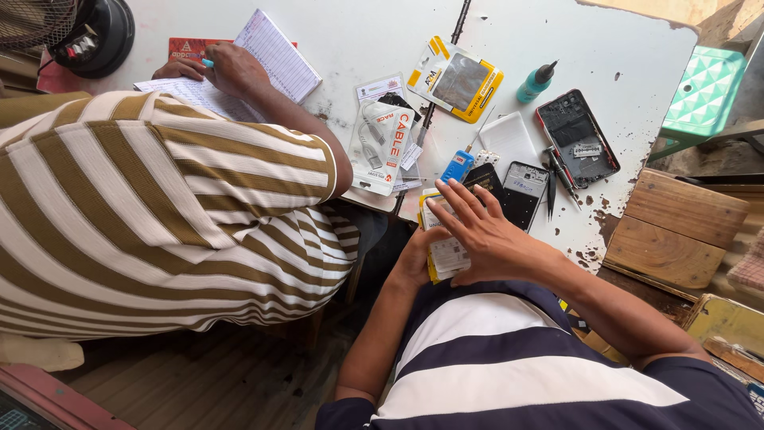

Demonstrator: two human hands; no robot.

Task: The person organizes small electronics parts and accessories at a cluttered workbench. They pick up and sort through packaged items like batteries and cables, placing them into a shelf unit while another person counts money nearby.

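The right hand lies flat, fingers spread, on top of a yellow pack at the near edge of the white table; it presses down with an open palm and grips nothing. The left hand comes up from below the table edge and touches the pack's left side, but whether its fingers close around the pack cannot be told, as most of it is hidden. Just beyond the right fingertips sit a blue tool and a black phone frame. Right of the frame lie dark tweezers and a screwdriver, and farther right an opened phone with a red rim lies face down. A small teal bottle stands near the far side, beside a yellow and black package. A cable pack rests left of the blue tool. A co-worker in a brown striped shirt leans over the table on the left, 1 hand holding a pen on a notebook. A green stool stands off the table's right corner, near a wooden box
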